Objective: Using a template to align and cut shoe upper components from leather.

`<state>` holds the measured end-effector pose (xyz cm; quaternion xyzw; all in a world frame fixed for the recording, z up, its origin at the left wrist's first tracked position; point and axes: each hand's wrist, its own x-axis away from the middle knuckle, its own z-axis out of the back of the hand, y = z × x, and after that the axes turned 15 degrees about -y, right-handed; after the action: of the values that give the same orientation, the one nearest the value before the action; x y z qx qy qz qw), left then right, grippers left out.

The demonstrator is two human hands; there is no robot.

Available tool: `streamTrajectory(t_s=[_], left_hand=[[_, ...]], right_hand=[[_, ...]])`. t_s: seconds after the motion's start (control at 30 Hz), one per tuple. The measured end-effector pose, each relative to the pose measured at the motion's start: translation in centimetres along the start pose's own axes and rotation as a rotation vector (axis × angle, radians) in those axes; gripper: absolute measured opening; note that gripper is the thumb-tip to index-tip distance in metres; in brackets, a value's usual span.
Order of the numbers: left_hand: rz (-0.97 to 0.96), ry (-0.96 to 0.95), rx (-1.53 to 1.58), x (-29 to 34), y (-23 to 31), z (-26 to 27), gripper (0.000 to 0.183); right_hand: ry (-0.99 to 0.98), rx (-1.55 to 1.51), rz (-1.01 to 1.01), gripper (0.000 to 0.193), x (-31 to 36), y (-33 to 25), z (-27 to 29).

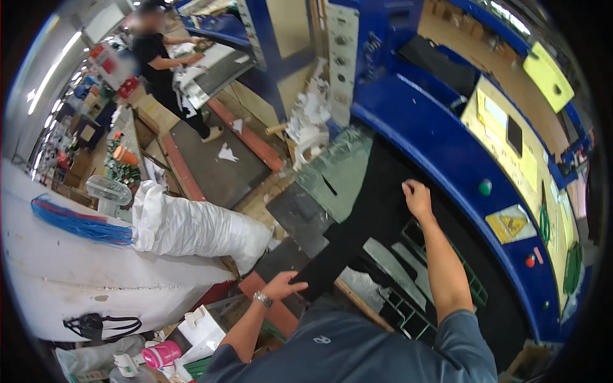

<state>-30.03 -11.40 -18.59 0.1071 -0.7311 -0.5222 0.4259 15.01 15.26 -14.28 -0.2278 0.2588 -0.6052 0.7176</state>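
Observation:
A wide sheet of black material lies across the work surface in front of me. At its near left edge, my left hand, with a watch on the wrist, has thumb and fingers closed on the sheet. My right hand is over the far part of the black sheet, its fingers curled into a pinch. What it holds, if anything, I cannot make out. Between my arms are pale grey elongated shapes bordered by black. Green metal frames that look like cutting dies lie close to my body, partly covered by my right arm.
A blue machine beam curves along the far right, with a green button and a red button. Scraps heap by its post. A white sack stands left. Another person works at a farther machine.

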Motion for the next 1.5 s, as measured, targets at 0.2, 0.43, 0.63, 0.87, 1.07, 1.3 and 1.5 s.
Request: streamTrajectory(t_s=[0.2,0.43,0.63,0.87,1.07,1.3,1.5], left_hand=[[0.133,0.372,-0.284,1.1,-1.8,3.0,0.041],[-0.207,0.289,-0.33,-9.2,10.2,1.5,0.026],[-0.428,0.033,-0.571,-22.9,19.7,-3.2,0.02],[-0.224,0.214,-0.962,-34.0,22.5,-10.7,0.037],[0.086,0.272,-1.148,-37.5,23.8,-12.9,0.046],[-0.257,0.15,-0.685,-36.0,25.0,-14.2,0.036],[-0.522,-0.101,-0.68,-24.6,37.9,-25.9,0.036]], right_hand=[[-0.225,0.311,-0.09,0.068,7.6,-0.9,5.4],[-0.396,0.413,-0.254,0.108,18.0,2.1,9.7],[-0.394,0.413,-0.213,0.106,19.9,-1.3,15.4],[-0.401,0.391,-0.172,0.105,29.1,-5.3,21.4],[-0.528,0.367,-0.295,0.109,36.7,1.8,17.6],[-0.452,0.327,-0.258,0.108,38.4,5.8,15.7],[-0.001,-0.018,-0.131,0.116,35.1,7.6,20.7]])
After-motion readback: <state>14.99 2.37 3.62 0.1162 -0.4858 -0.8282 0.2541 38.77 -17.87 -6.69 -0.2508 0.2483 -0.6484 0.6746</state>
